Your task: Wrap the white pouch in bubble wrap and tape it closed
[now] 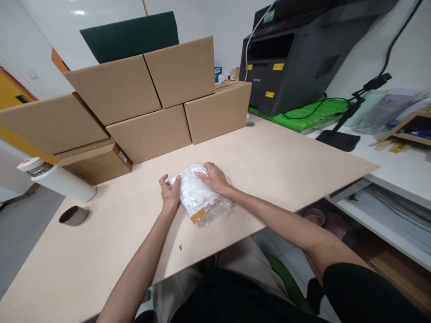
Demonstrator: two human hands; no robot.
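Observation:
A flat package wrapped in clear bubble wrap [196, 190] lies on the wooden table in front of me, with a strip of brown tape [197, 216] at its near corner. My left hand [171, 190] grips its left edge, thumb on top. From the far right side, my right hand [214, 178] grips the package too, its thumb pressing on the upper surface. Loose wrap spreads out at the near right end. What is inside the wrap cannot be made out.
Cardboard boxes [148, 134] are stacked along the far edge, with a dark green box [134, 38] on top. A white bottle [67, 181] and a tape roll [74, 216] stand on the left. A black printer [286, 67] and a phone stand [340, 139] are at the right.

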